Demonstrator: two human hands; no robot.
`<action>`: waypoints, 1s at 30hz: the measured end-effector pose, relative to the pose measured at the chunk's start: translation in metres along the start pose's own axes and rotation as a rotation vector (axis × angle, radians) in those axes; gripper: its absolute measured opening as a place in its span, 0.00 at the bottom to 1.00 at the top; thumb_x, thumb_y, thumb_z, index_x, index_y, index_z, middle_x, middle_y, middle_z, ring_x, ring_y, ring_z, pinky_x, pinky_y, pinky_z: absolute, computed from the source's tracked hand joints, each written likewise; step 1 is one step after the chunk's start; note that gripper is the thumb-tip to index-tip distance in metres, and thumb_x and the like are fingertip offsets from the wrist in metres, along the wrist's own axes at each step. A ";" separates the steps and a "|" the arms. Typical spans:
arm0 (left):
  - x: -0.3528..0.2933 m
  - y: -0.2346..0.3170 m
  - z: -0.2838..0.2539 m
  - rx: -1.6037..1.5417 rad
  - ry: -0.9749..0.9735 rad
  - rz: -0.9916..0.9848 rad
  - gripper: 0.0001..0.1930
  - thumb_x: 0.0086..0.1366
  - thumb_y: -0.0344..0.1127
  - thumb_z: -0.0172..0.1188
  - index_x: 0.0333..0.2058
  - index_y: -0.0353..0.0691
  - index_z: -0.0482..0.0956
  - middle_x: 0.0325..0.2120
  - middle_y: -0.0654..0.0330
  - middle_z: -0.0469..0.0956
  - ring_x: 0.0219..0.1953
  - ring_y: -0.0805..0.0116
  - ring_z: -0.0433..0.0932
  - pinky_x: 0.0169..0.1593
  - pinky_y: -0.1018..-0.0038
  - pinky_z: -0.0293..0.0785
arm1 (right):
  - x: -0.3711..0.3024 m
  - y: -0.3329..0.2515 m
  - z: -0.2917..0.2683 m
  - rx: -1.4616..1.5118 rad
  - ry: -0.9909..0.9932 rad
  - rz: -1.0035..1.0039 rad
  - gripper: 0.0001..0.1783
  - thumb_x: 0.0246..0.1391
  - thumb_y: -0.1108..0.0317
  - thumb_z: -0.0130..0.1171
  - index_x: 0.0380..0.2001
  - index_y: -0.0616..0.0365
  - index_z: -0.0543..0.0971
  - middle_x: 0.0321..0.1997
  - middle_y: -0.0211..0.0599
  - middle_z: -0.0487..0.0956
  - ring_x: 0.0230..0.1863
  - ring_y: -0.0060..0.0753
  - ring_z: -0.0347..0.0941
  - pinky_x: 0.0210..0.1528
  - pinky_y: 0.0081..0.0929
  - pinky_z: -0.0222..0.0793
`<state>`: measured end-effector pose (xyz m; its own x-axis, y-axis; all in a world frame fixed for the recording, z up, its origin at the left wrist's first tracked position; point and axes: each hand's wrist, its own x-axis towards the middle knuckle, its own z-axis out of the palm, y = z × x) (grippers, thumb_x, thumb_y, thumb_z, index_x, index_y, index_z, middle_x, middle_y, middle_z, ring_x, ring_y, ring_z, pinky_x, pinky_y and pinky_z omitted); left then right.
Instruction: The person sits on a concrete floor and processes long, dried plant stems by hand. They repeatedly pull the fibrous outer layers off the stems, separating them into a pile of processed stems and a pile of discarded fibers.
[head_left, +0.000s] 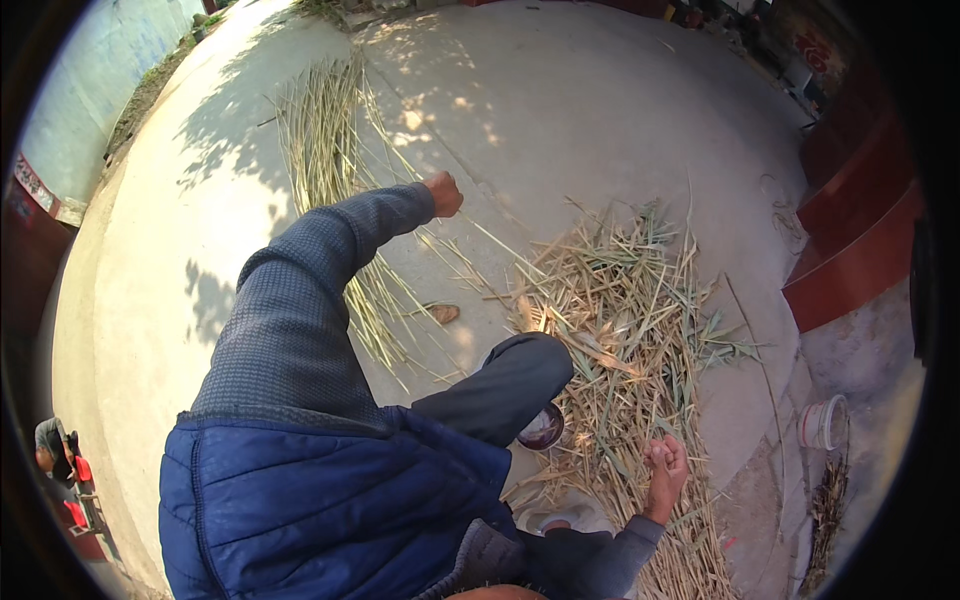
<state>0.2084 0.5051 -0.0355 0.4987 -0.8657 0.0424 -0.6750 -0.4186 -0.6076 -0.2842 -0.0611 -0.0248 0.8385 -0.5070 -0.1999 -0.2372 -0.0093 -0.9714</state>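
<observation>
My left arm reaches out across the concrete, and its hand (444,195) is closed in a fist. A thin pale stalk (506,247) runs from beside that fist toward the leaf heap; it seems to be gripped, with the part inside the fingers hidden. Beyond my sleeve lies a bundle of long, bare reed stalks (325,130). My right hand (666,470) is over the heap of dry leaves and husks (625,330), its fingers curled; what they hold, if anything, I cannot make out. My bent knee (520,375) is between the two arms.
A dark round container (542,428) sits beside my knee, at the heap's edge. On the right are a white bucket (824,423) and red panels (850,260). At the far lower left a person (62,470) is partly in view. A pale wall (110,90) borders the yard.
</observation>
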 end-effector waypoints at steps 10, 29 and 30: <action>-0.201 0.147 0.135 -0.781 -0.956 -0.169 0.06 0.52 0.31 0.60 0.27 0.52 0.82 0.29 0.58 0.82 0.34 0.54 0.80 0.36 0.58 0.74 | -0.008 0.125 -0.019 0.030 0.063 0.462 0.21 0.61 0.64 0.66 0.53 0.61 0.75 0.42 0.36 0.83 0.36 0.26 0.81 0.35 0.21 0.77; 0.267 0.369 -0.247 -1.058 0.142 0.515 0.18 0.60 0.39 0.68 0.46 0.38 0.81 0.41 0.49 0.83 0.44 0.46 0.81 0.48 0.58 0.76 | -0.008 0.365 0.017 0.449 0.429 0.367 0.13 0.65 0.63 0.61 0.41 0.62 0.82 0.34 0.40 0.82 0.30 0.37 0.77 0.26 0.43 0.67; 0.265 0.386 -0.249 -1.053 0.142 0.605 0.20 0.59 0.41 0.68 0.47 0.38 0.80 0.41 0.50 0.83 0.44 0.46 0.80 0.48 0.57 0.76 | 0.000 0.380 0.012 0.517 0.523 0.411 0.12 0.65 0.64 0.60 0.44 0.62 0.81 0.35 0.41 0.81 0.32 0.38 0.77 0.27 0.43 0.67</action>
<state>-0.0560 0.0457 -0.0613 -0.0680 -0.9925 0.1018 -0.9205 0.1018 0.3773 -0.3687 -0.0539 -0.3955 0.3688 -0.7191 -0.5889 -0.1126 0.5943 -0.7963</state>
